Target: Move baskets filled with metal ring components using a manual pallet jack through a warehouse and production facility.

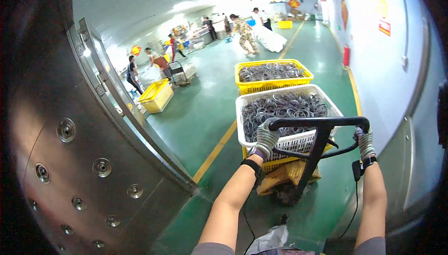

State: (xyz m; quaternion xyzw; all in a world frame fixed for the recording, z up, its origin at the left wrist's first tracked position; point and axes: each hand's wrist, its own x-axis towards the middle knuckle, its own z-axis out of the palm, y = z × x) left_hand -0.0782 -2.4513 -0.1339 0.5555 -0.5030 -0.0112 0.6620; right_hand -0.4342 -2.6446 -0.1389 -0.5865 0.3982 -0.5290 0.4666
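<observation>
Both my hands, in striped work gloves, grip the black looped handle [321, 123] of what looks like a pallet truck. My left hand [268, 138] is closed around its left corner, and my right hand [365, 143] around its right corner. Directly beyond the handle stands a white slotted crate [334, 107], heaped with dark grey rings [284, 108]. It rests on a yellow crate, partly hidden by the handle. A second yellow crate [275, 86], also full of dark rings, stands just ahead. Below the handle a crumpled yellow-brown sheet or sack [285, 176] covers part of the truck.
A metal wall with round nozzles [101, 167] and a door frame [126, 115] flank me on the left. A pale wall and red fire extinguisher [346, 55] are right. Ahead, a person [242, 31] drags a big white sack [269, 38]; others work near a yellow crate [156, 97].
</observation>
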